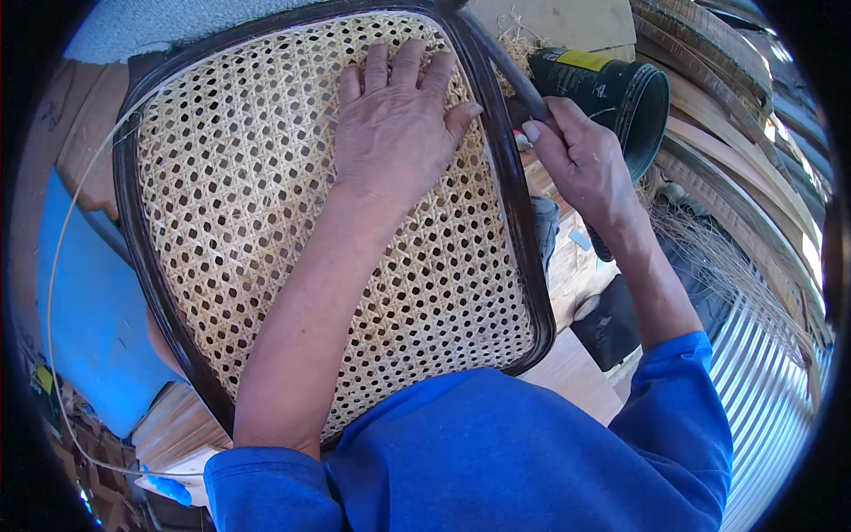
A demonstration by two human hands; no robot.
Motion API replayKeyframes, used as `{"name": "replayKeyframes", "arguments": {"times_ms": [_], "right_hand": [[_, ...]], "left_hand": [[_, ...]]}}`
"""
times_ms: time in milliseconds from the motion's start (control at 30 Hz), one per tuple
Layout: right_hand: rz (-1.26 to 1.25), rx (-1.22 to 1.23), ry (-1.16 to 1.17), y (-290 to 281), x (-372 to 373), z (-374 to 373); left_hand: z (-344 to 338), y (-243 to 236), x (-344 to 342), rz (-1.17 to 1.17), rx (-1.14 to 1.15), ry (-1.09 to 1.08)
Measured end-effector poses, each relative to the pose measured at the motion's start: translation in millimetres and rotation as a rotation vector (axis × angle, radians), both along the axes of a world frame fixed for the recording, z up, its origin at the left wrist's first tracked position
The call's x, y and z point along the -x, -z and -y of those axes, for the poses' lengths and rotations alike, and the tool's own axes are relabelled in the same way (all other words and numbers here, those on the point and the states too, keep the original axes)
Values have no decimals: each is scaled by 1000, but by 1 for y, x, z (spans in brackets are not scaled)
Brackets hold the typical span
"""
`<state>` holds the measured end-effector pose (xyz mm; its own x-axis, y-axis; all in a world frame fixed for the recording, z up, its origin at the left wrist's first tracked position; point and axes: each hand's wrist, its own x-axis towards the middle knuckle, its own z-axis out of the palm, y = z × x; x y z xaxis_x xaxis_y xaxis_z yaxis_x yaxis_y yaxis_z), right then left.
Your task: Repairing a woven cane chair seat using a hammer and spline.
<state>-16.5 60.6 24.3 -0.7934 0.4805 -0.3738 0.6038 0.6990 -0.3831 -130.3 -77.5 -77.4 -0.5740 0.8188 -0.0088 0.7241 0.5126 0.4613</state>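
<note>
Woven cane webbing (222, 177) with many small holes fills a dark, rounded wooden frame (132, 202). My left hand (399, 115) lies palm down on the upper right of the webbing, fingers apart and nothing held. At the frame's right side, my right hand (585, 155) grips a dark bar (507, 71) that runs up to the frame's top right corner; whether they are joined I cannot tell. A long thin cane strand (62, 235) loops from the frame's upper left down past its left side.
A blue panel (89, 310) lies left, a pale blue cloth (151, 27) at top left. On the right are a dark green container (644, 120) on its side, stacked wooden strips (727, 80), loose cane strands (727, 257) and corrugated sheeting (762, 390). A light board (581, 377) lies below the frame's corner.
</note>
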Motion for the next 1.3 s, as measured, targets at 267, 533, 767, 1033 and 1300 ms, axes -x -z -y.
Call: {"name": "replayKeyframes", "arguments": {"times_ms": [267,533,767,1033,1300], "right_hand": [[47,-22,-24,2,-1,0],[90,7,92,-8,-9,2],[25,93,344,-21,-79,16],[-12,143,410,-24,-144,38],[-28,69,74,-33,-121,39]], "left_hand": [[-1,-3,2,31,27,12],[-6,0,4,55,48,-2],[-17,-1,-9,11,80,-27],[32,-40,-78,-47,19,111],[60,-57,-107,19,-30,169]]}}
